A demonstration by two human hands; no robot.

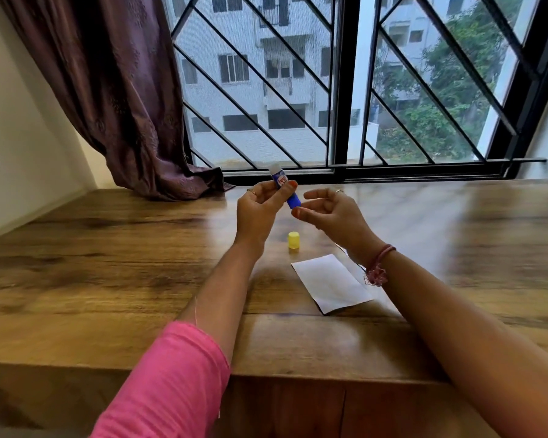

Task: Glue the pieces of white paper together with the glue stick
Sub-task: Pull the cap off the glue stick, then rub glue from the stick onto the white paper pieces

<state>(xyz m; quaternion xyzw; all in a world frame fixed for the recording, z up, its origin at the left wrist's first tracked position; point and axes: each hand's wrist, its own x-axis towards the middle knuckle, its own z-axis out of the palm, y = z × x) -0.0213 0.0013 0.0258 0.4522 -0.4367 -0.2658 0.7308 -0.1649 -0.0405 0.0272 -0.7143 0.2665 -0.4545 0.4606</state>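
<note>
My left hand [260,210] holds a blue glue stick [283,186] above the table, pinched between thumb and fingers, its uncapped tip pointing up and away. My right hand [329,213] hovers just right of the stick's blue base, fingers loosely curled and holding nothing; thumb and forefinger are close to the base without clearly touching it. The yellow cap [293,241] stands on the table below both hands. White paper [331,282] lies flat on the table under my right wrist; I cannot tell whether it is one sheet or two stacked.
The wooden table [124,263] runs wide to both sides. A purple curtain [133,105] hangs at the back left, its hem resting on the table. A barred window [345,90] stands right behind the table's far edge.
</note>
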